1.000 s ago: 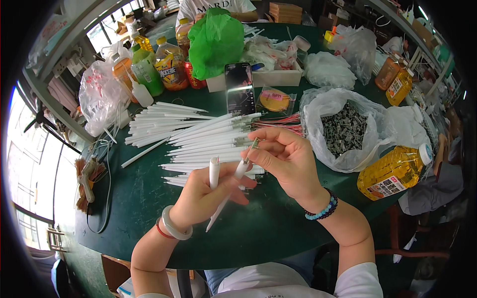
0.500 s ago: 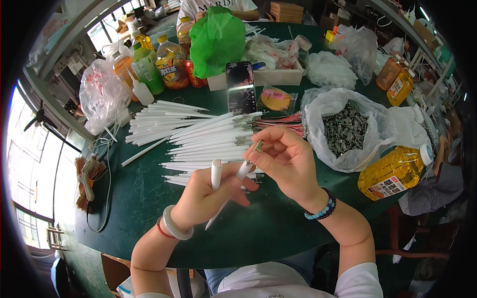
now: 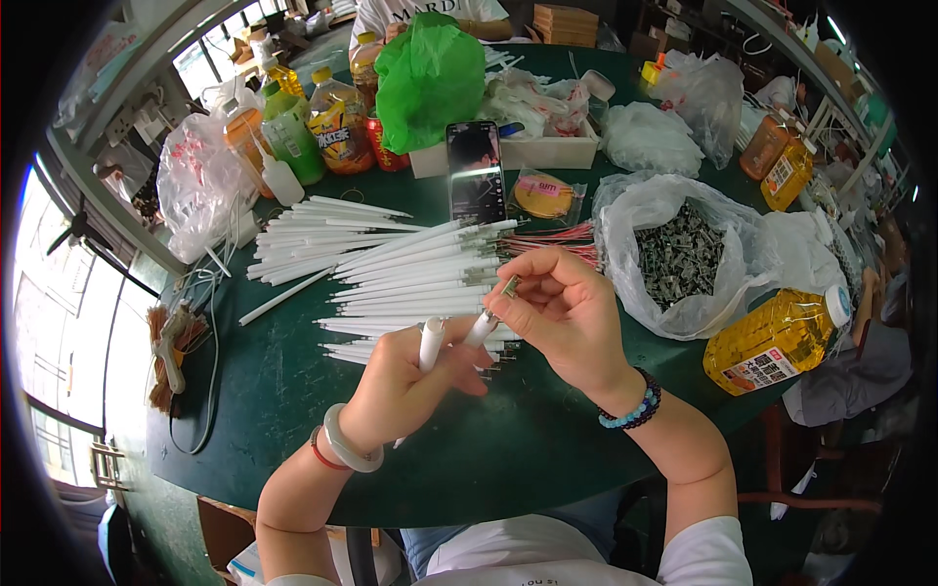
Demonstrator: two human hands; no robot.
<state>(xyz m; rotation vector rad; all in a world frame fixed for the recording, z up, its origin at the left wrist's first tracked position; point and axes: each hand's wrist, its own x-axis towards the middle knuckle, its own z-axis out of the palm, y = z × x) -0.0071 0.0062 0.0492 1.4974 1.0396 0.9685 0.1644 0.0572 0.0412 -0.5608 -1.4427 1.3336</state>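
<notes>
My left hand (image 3: 396,386) is closed around two slim white tubes. One tube (image 3: 431,344) stands up between thumb and fingers; the other tube (image 3: 481,328) slants toward my right hand. With thumb and index finger, my right hand (image 3: 572,327) pinches a small green and metallic piece (image 3: 511,286) at that second tube's upper end. Whether the piece is inside the tube or only touching it is hidden by my fingertips. Just beyond both hands lies a pile of white tubes (image 3: 401,283), many with small metallic bits at their right ends.
A clear bag (image 3: 611,283) of small dark parts sits right of the pile, beside a yellow liquid bottle (image 3: 772,342). Behind the pile are a propped phone (image 3: 476,171), red wires (image 3: 552,239), a green bag (image 3: 428,78) and several drink bottles. Another person (image 3: 430,15) sits across the green table (image 3: 293,420).
My left hand has turned slightly, and the lower part of the slanted tube is now mostly hidden behind it. My right hand keeps nearly the same pinch and place.
</notes>
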